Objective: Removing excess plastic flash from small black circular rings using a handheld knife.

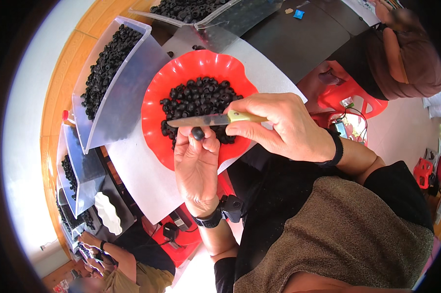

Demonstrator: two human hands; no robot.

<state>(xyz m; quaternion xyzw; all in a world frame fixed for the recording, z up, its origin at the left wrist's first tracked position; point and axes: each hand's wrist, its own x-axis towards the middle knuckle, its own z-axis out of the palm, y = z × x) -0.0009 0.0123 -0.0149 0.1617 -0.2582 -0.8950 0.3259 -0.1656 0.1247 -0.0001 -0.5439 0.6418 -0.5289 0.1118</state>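
From my remote seat, I read this as the cutting step on one small black fruit (198, 133), which sits at the centre of the frame, pinched between the thumb and fingertips of my left hand (196, 168), palm up, just over the lower rim of the red plate (154, 93). My right hand (281, 128) is wrapped closed around the pale handle of a small knife (208, 119), whose blade lies level just above the fruit, touching or nearly so; I cannot tell which. The plate holds a heap of like black fruit (201, 100), and clear bins (132, 97) at upper left hold more. In my judgement the next move calls for a short, controlled draw of the blade, keeping the left fingertips clear of the edge.
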